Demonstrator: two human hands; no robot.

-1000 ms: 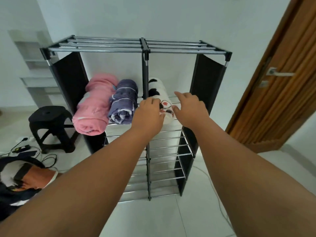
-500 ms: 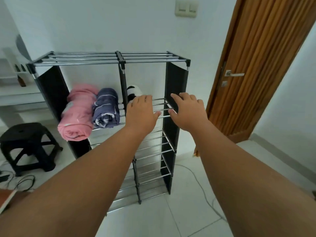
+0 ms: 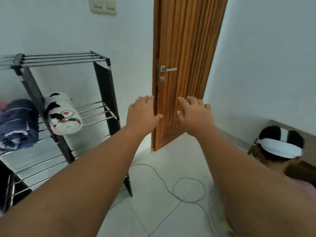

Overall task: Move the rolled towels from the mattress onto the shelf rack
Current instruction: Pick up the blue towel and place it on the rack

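Observation:
The black-and-chrome shelf rack stands at the left against the white wall. On its upper tier lies a white rolled towel with black and red print, right of the centre post. A navy striped rolled towel lies left of the post, with a sliver of a pink one at the frame edge. My left hand and my right hand are stretched out in front of the wooden door, fingers relaxed, holding nothing. Both are to the right of the rack, apart from it. The mattress is out of view.
A wooden door with a metal handle stands ahead. A grey cable loops over the white tiled floor. Another person's head with a white band shows at the lower right. A light switch sits high on the wall.
My hands let go of the white printed towel, leaving it on the rack, and drew away. The view has swung right, so the rack now sits at the left and the door is ahead.

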